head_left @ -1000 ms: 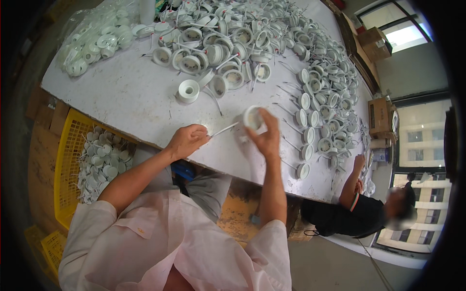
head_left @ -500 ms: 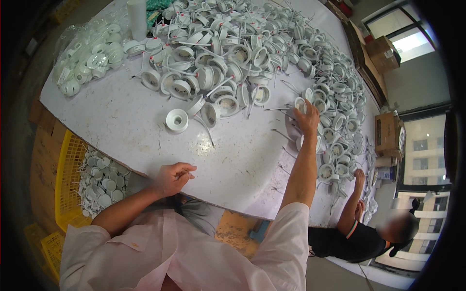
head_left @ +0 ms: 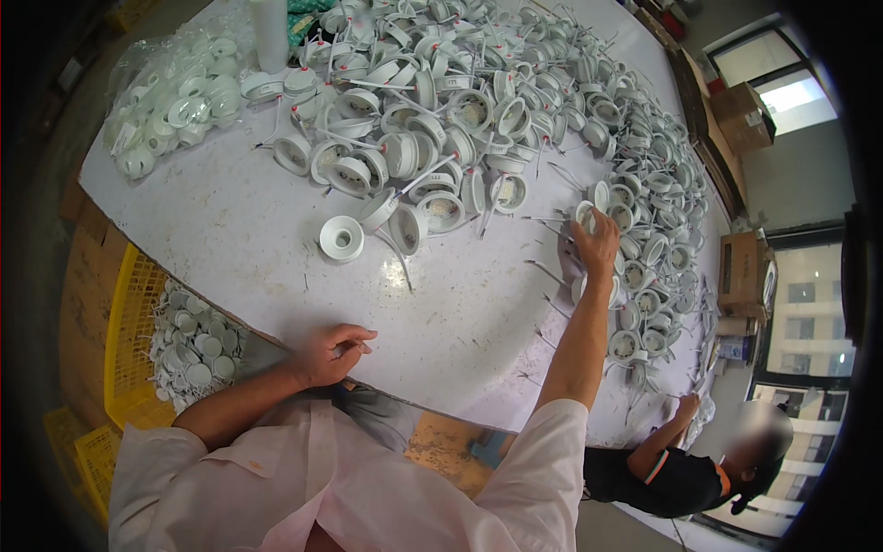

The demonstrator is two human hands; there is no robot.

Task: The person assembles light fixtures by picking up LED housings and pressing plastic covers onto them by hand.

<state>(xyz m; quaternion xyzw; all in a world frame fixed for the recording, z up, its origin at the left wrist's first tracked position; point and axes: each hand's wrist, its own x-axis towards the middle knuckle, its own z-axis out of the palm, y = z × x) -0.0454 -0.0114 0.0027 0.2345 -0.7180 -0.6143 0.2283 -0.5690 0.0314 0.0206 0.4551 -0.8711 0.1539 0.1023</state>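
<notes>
My right hand (head_left: 598, 245) is stretched out to the right side of the white table (head_left: 258, 230), its fingers closed on a round white lamp housing (head_left: 585, 214) at the edge of a row of like housings (head_left: 644, 248). My left hand (head_left: 333, 351) rests at the table's near edge with fingers loosely curled and nothing visible in it. One white ring-shaped part (head_left: 341, 237) lies alone on the table between the hands. A big heap of white housings with wires (head_left: 432, 120) fills the far half of the table.
A clear bag of white parts (head_left: 166, 101) lies at the far left. A yellow crate (head_left: 129, 322) with white round covers (head_left: 195, 340) stands below the table's left edge. Another person (head_left: 681, 469) crouches at lower right. Cardboard boxes (head_left: 745, 267) stand by the windows.
Both hands were together on a white housing near the table's middle. My right hand has carried it out to the right row, and my left hand has drawn back to the near edge.
</notes>
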